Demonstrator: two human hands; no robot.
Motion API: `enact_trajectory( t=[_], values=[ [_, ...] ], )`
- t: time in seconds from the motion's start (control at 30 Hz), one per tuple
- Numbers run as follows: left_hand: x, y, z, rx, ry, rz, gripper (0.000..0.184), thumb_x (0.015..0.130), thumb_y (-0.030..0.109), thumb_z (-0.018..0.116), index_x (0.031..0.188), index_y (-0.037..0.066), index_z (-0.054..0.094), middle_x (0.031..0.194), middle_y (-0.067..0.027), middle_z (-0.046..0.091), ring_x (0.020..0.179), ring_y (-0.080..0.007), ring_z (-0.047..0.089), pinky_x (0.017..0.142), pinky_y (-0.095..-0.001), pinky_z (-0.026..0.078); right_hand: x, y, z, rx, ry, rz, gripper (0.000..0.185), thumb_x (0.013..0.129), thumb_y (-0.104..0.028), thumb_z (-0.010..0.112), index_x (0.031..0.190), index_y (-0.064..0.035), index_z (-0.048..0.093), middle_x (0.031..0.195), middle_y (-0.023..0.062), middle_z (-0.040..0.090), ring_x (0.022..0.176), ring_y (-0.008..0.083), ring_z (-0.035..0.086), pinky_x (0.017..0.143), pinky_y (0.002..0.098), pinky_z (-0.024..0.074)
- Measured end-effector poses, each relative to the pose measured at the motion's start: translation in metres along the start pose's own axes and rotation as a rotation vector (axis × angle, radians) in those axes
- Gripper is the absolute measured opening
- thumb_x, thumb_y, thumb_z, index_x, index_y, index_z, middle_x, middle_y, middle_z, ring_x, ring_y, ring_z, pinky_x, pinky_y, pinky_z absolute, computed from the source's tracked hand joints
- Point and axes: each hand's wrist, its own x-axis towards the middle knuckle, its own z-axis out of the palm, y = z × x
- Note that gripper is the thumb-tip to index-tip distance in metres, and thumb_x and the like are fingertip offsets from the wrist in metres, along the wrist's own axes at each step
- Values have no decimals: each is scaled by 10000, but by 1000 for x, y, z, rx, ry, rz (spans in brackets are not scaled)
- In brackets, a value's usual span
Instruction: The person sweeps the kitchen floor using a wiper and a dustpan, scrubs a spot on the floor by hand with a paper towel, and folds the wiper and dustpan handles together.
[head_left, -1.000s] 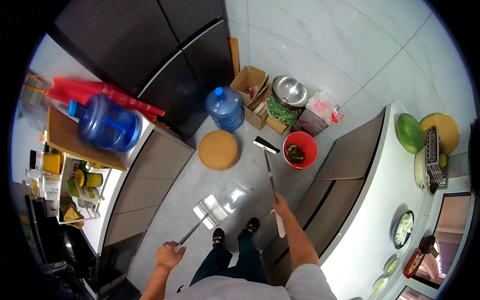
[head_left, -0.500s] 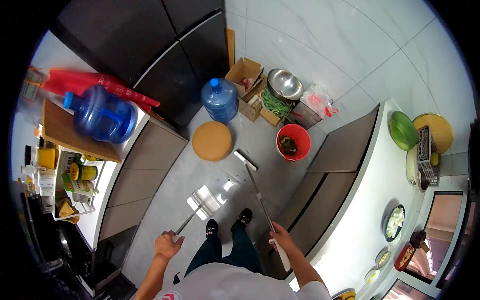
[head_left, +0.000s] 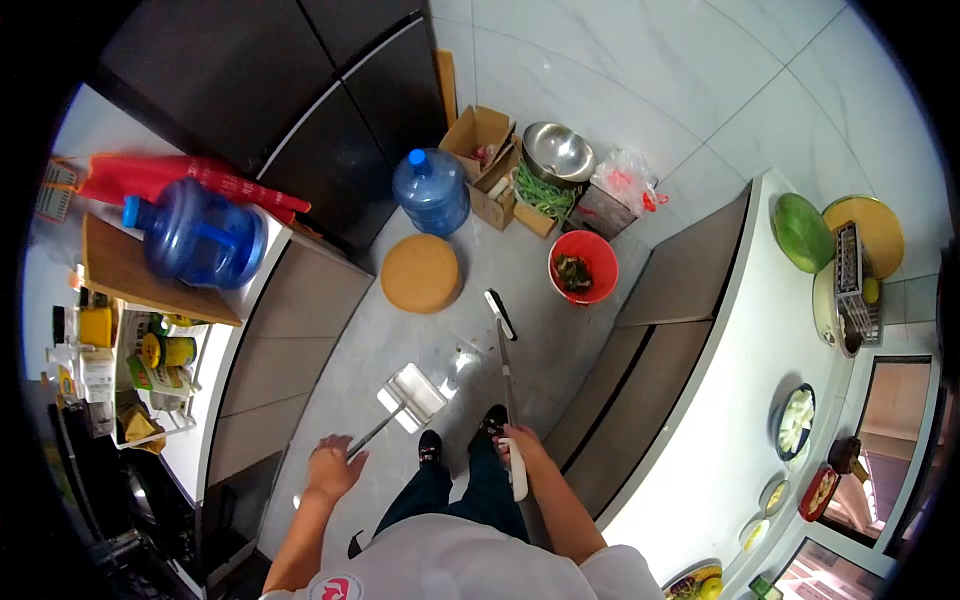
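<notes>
My left hand [head_left: 335, 468] is closed round the handle of a white dustpan [head_left: 412, 397], which rests on the grey floor in front of my feet. My right hand [head_left: 522, 446] grips the pole of a broom [head_left: 506, 370] near its white end. The broom's narrow black-and-white head [head_left: 501, 315] touches the floor ahead, right of the dustpan. Small bits of debris [head_left: 460, 350] lie between the broom head and the dustpan.
A round tan stool [head_left: 421, 274], a blue water jug [head_left: 431, 192], cardboard boxes [head_left: 477, 137] and a red bucket [head_left: 583, 267] stand ahead. Counters flank both sides; the right one [head_left: 690, 470] holds a watermelon [head_left: 802, 232] and dishes.
The broom head has swung left, away from the red bucket, and turned more upright in view. My right hand has moved left, towards my body. Both hands still hold their handles.
</notes>
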Motion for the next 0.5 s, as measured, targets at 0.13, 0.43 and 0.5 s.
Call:
enact_trajectory(
  t=[0.13,0.43,0.5],
  values=[
    [47,38,61,-641,-183,-24,360,790,315,665,994,22,622,965,-185,638,856,-277,631,730,-352,506,-38,-2,31,-160,90,-164,439,885,-206,563,1224,-59,325,832,162,609,492,158,508,375,271,429],
    [96,176,175,-1577,-1126,-864,544,878,424,542,1142,-41,439,964,-191,540,804,-297,564,707,-438,506,-155,21,61,168,-105,-73,271,900,-302,549,1043,-83,478,877,110,594,536,103,465,429,207,399],
    [96,198,178,-1701,-1023,-1088,285,932,299,466,910,15,479,728,-90,478,556,-206,464,505,-351,447,-179,11,67,232,-184,-71,314,900,-350,550,1067,-92,485,888,92,599,563,114,505,452,206,431]
  ],
)
